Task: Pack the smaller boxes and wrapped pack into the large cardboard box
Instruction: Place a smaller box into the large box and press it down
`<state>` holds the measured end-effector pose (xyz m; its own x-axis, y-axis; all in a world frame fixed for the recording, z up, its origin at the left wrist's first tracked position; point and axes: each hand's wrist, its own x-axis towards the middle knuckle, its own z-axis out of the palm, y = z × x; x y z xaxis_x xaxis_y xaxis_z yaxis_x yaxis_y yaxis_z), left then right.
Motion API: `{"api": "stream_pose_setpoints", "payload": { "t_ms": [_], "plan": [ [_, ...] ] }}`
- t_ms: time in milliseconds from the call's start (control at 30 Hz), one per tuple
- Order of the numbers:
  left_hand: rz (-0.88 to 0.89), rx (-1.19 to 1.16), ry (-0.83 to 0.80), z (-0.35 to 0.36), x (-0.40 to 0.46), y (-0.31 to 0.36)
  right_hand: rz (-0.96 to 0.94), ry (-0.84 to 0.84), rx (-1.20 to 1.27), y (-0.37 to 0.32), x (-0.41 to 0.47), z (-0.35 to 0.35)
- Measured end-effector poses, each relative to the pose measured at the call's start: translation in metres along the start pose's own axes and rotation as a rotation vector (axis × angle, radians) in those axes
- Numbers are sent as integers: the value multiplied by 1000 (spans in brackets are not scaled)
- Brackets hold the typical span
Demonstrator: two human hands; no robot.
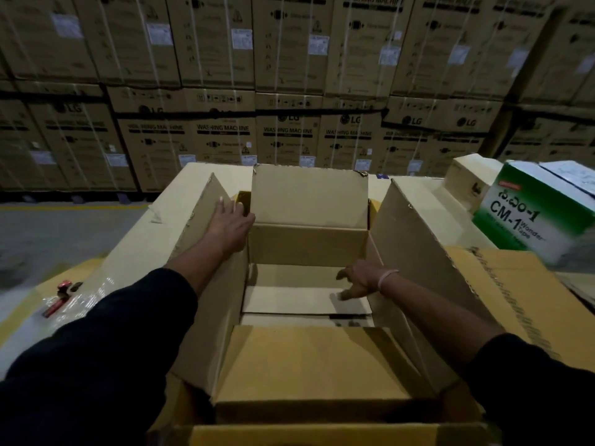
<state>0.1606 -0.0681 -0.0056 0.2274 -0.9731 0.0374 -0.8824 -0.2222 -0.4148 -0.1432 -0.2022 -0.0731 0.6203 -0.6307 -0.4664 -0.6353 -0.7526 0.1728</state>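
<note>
The large cardboard box [309, 243] stands open in front of me with all its flaps up. Only its bare bottom flaps show inside. My left hand [230, 225] lies flat, fingers spread, against the inner face of the left flap near the far corner. My right hand [357, 281] reaches down inside the box at the right, fingers apart, fingertips touching the bottom flap. A green and white box marked CM-1 Wonder Tape [531, 217] stands outside at the right, with a small pale carton [470, 185] behind it.
The box rests on a pale cardboard-covered surface [180, 201]. A red-handled tool [59, 299] lies on shiny film at the left. A flattened brown carton [515, 291] lies at the right. Stacked washing machine cartons [289, 91] fill the background beyond a grey floor [64, 233].
</note>
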Motion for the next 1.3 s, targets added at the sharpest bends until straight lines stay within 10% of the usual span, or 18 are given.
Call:
{"api": "stream_pose_setpoints", "payload": {
  "t_ms": [200,467,733,967,1300],
  "plan": [
    [67,-464,232,0,-13,11,136,-353,383,-15,-40,29],
    [10,-498,270,-21,-22,3,272,16,806,-6,-117,-27],
    [0,-530,212,-16,-54,-20,182,-145,751,1,-211,-78],
    [164,-409,0,-38,-106,-8,188,-422,-9,-74,-270,-52],
    [145,-229,-29,-45,-136,6,208,-78,20,-59,-254,-18]
  ]
}}
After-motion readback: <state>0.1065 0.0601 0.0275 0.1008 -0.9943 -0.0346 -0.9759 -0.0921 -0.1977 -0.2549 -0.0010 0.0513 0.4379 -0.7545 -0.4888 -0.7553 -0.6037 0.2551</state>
